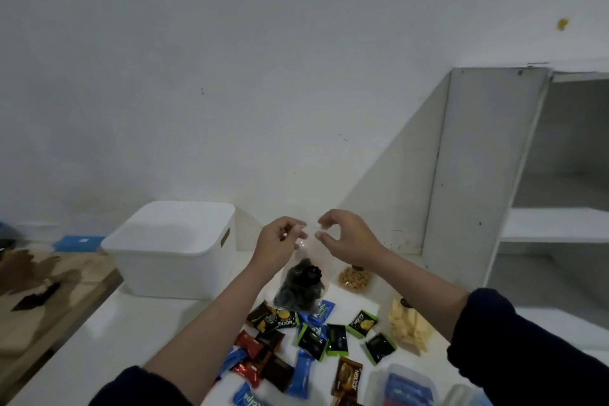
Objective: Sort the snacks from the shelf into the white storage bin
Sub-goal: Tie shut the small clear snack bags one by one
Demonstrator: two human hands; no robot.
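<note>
White storage bin (171, 247) sits at the back left of the worktop (125, 333), against the wall, open top, nothing showing inside from here. Shelf (557, 224) to my right looks bare. Loose snack packets (316, 339) are scattered on the worktop in front of me, with a pale bag of chips (408, 326) and a small bag of nuts (355, 278) beside them. I'm holding a clear bag of dark snacks (301, 287) up by its top, over the pile. To do this well, I reckon: keep the neck gathered so nothing spills, swing it left over the bin's rim, lower it in rather than drop it. Left hand (280, 241) curled, thumb and fingers pinching the bag's neck. Right hand (349, 236) curled too, fingertips (319, 235) pinched at the same clear plastic, close beside the left; its hold is hard to see.
</note>
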